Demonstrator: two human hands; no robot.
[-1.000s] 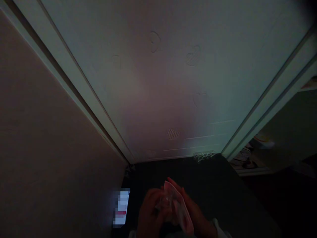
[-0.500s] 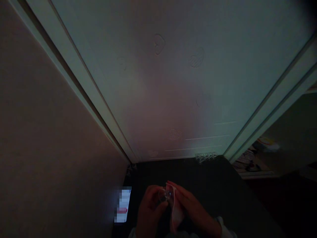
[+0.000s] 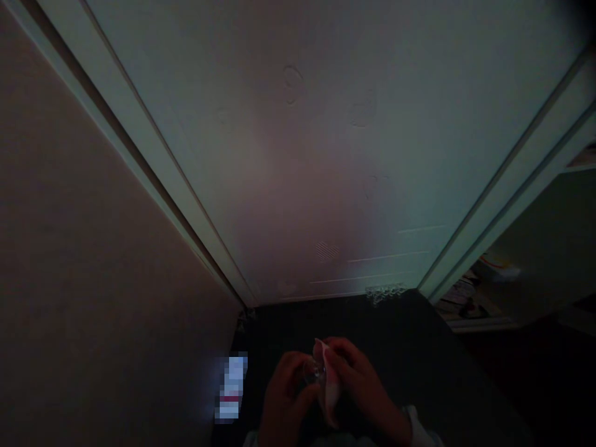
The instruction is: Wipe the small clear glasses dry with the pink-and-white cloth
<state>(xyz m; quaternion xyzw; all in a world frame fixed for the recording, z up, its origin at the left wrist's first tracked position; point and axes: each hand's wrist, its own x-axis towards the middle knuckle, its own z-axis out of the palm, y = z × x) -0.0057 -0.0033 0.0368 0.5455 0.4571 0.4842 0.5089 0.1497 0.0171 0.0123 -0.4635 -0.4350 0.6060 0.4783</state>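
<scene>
In dim light near the bottom of the head view, my left hand (image 3: pixel 287 394) is curled round a small clear object (image 3: pixel 313 370), which looks like glass or plastic. My right hand (image 3: pixel 361 375) pinches a pinkish-white cloth (image 3: pixel 329 388) against the right side of that object. The cloth hangs down between the two hands. What the clear object is cannot be made out. Both hands are close together above a dark surface (image 3: pixel 382 335).
A pale panel (image 3: pixel 279 186) with embossed hearts rises behind the dark surface. A brownish wall (image 3: pixel 93 248) stands at left. A glowing, pixelated screen (image 3: pixel 231 388) lies beside it. Clear beaded material (image 3: pixel 385 293) sits at the panel's foot. Shelf items (image 3: pixel 498 267) are at right.
The fingers of my right hand have bent from lying flat along the cloth to gripping it, and the cloth has shifted. My left hand still holds the clear object. The view has moved slightly.
</scene>
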